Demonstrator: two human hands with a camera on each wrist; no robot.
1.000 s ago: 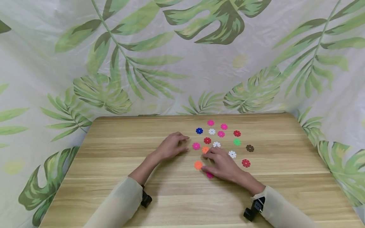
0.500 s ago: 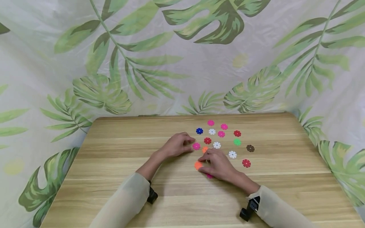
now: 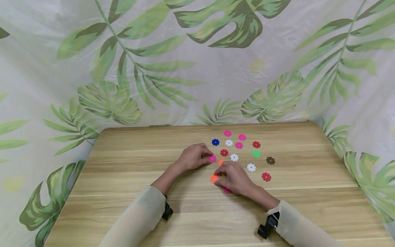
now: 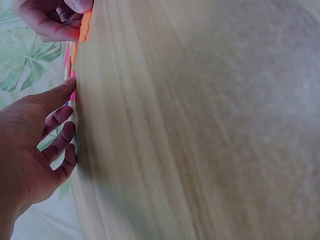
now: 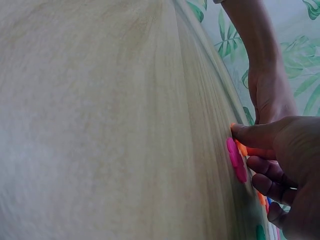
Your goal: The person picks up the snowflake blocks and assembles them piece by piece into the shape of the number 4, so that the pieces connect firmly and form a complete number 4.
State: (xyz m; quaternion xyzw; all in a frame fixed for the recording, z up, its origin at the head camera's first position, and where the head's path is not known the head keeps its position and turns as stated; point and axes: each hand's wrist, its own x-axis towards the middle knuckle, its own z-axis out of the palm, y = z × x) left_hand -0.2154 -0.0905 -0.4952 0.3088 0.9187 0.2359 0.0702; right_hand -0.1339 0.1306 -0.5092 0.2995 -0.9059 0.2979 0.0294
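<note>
My left hand (image 3: 192, 156) pinches the left edge of a pink notched plastic disc (image 3: 212, 158) between thumb and fingers. In the left wrist view the thumb sits on that disc, with the other fingers bent beside it. My right hand (image 3: 237, 179) pinches an orange notched disc (image 3: 213, 178) by its right side, nearer the front. The left wrist view shows this orange disc edge-on in the fingers. Partly under the right hand lies another pink disc (image 3: 226, 190); a second orange disc (image 3: 221, 161) shows just beyond its knuckles.
Several more notched discs lie scattered behind and to the right on the wooden table (image 3: 123, 185), among them a blue disc (image 3: 215, 142), a green disc (image 3: 256, 154) and a brown disc (image 3: 270, 160). A leaf-patterned cloth (image 3: 172, 68) hangs behind the table.
My left hand has moved right to the pink disc and closed its fingertips on the edge. My right hand has shifted slightly left and taken hold of the orange disc.
</note>
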